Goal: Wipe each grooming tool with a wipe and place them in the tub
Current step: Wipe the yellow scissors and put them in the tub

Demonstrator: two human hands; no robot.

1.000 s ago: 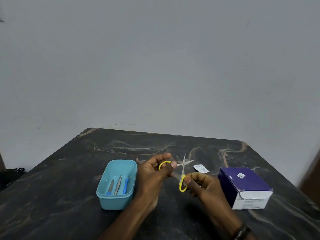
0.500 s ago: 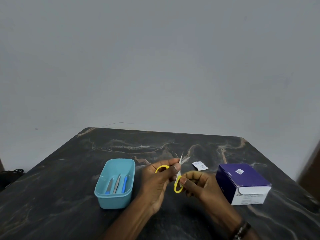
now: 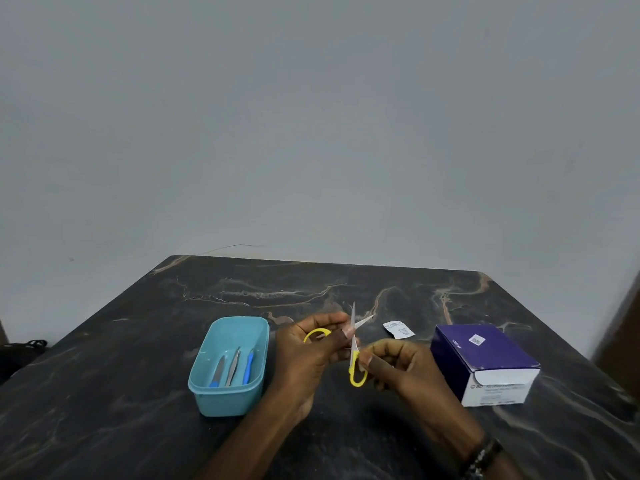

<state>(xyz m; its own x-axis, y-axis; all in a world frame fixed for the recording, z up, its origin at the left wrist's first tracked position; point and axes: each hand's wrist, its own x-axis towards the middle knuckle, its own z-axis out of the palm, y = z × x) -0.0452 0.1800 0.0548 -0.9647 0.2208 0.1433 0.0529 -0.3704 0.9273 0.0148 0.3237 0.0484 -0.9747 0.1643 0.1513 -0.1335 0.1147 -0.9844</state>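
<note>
While both hands [image 3: 311,355] [image 3: 398,365] pinch the scissors [image 3: 354,348], any wipe stays hidden.

Single head-worn view, facing forward and down

The wide-angle camera looks from the near edge across the dark counter [image 3: 138,341] toward the far grey wall [image 3: 311,116], which fills the upper half; both hands sit close below centre, forearms entering from the near edge.
</note>
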